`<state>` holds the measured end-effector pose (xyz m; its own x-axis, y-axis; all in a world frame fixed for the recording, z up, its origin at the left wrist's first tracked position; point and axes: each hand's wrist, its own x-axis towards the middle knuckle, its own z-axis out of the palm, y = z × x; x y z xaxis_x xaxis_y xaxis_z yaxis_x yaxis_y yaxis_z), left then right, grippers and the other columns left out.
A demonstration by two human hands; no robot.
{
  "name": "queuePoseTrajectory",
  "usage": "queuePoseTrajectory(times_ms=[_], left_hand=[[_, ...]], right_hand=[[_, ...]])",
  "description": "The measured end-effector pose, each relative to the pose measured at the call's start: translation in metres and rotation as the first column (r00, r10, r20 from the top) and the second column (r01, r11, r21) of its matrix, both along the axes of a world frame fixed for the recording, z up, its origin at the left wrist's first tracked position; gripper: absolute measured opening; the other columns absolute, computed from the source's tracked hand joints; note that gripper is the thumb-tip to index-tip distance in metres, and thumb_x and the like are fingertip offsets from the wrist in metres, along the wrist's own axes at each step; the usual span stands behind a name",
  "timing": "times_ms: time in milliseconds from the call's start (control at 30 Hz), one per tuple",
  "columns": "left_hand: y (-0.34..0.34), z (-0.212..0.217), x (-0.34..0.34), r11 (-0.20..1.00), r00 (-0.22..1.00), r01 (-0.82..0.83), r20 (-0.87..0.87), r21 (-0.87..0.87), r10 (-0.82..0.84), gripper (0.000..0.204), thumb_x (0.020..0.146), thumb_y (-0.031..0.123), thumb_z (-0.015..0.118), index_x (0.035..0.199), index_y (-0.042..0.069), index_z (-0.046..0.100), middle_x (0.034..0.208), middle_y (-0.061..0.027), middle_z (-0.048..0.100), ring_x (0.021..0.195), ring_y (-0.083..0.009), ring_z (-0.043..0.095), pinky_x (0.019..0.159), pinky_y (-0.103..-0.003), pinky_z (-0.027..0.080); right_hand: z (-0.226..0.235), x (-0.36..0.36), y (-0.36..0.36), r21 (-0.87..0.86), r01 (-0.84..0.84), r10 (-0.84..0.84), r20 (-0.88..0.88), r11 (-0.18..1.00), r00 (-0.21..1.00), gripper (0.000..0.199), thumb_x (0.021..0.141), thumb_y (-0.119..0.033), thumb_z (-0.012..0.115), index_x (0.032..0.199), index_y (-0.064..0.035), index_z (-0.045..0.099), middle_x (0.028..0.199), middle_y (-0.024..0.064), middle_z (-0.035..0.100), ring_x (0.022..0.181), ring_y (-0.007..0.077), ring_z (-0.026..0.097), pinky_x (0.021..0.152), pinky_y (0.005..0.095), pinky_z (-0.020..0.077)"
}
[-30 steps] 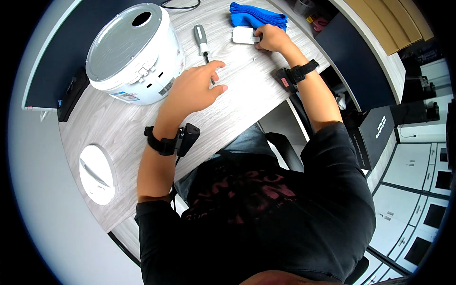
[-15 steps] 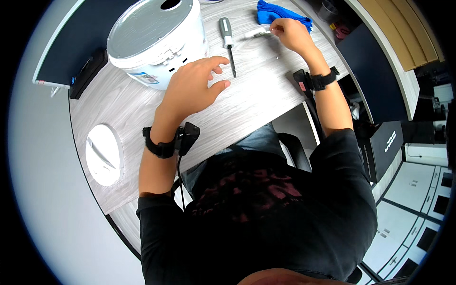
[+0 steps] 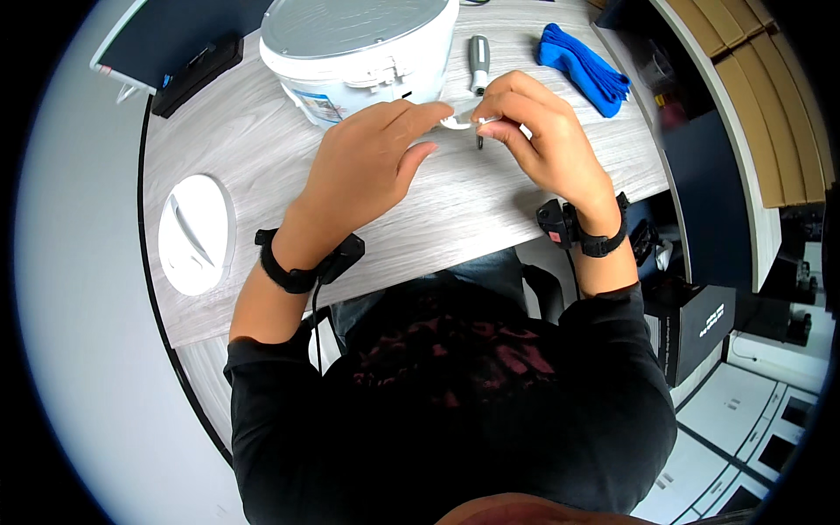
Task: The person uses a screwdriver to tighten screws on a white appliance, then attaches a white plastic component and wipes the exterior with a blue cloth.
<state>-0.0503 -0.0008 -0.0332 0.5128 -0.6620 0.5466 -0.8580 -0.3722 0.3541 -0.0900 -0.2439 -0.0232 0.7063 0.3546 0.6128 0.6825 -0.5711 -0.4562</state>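
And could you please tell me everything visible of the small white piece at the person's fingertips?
The small white piece looks smooth, perhaps plastic, with a curved lower edge; blur hides its finer parts. The right hand pinches its right end above the table; the left hand touches or nearly touches the other.

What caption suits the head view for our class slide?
Right hand holds a small white part, left hand close by, near a screwdriver.
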Motion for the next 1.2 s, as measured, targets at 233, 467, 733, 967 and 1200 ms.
queuePoseTrajectory(times_ms=[233,467,733,967,1200], left_hand=[[0.014,0.001,0.009,0.998,0.999,-0.049,-0.004,-0.048,0.049,0.016,0.086,0.009,0.074,0.102,0.008,0.072,0.086,-0.0064,0.071,0.074,-0.0265,0.067,0.066,-0.034,0.052],[0.032,-0.004,0.021,0.986,0.996,-0.020,-0.092,-0.165,0.005,0.008,0.082,0.003,0.074,0.089,0.005,0.073,0.081,-0.0071,0.073,0.069,-0.0263,0.069,0.063,-0.035,0.052],[0.049,-0.010,0.026,0.998,0.998,-0.049,-0.024,0.045,0.050,0.014,0.080,0.003,0.075,0.094,0.007,0.077,0.084,-0.0086,0.074,0.072,-0.0258,0.069,0.064,-0.034,0.052],[0.050,-0.011,0.029,0.993,0.996,-0.083,-0.007,0.083,0.084,0.015,0.081,0.005,0.075,0.095,0.007,0.078,0.084,-0.0091,0.075,0.071,-0.0253,0.069,0.062,-0.034,0.052],[0.047,-0.007,0.028,0.987,0.992,-0.126,0.015,-0.099,0.128,0.012,0.080,0.009,0.077,0.092,0.011,0.076,0.075,-0.0057,0.071,0.064,-0.0241,0.066,0.057,-0.033,0.048]], right_hand=[[-0.001,0.007,0.015,0.048,-0.095,0.093,0.053,0.994,0.994,0.018,0.084,-0.007,0.077,0.101,-0.0029,0.072,0.096,0.0093,0.064,0.078,0.0237,0.065,0.067,0.0319,0.0510],[-0.013,0.013,0.023,0.248,-0.001,0.027,-0.103,0.969,0.994,0.028,0.079,0.001,0.080,0.106,-0.0012,0.072,0.103,0.0079,0.067,0.078,0.0169,0.065,0.070,0.0270,0.0526],[-0.035,0.032,0.028,0.015,0.012,-0.013,0.024,1.000,1.000,0.021,0.076,0.006,0.077,0.095,-0.0021,0.070,0.094,0.0102,0.070,0.082,0.0262,0.069,0.072,0.0334,0.0565],[-0.036,0.033,0.031,0.013,0.049,-0.049,0.048,0.999,0.998,0.020,0.076,0.007,0.076,0.093,-0.0026,0.070,0.092,0.0101,0.071,0.082,0.0274,0.070,0.070,0.0338,0.0571],[-0.023,0.037,0.031,0.038,0.036,-0.040,0.113,0.999,0.993,0.020,0.076,0.008,0.076,0.093,-0.0024,0.072,0.090,0.0101,0.071,0.081,0.0260,0.071,0.069,0.0325,0.0571]])
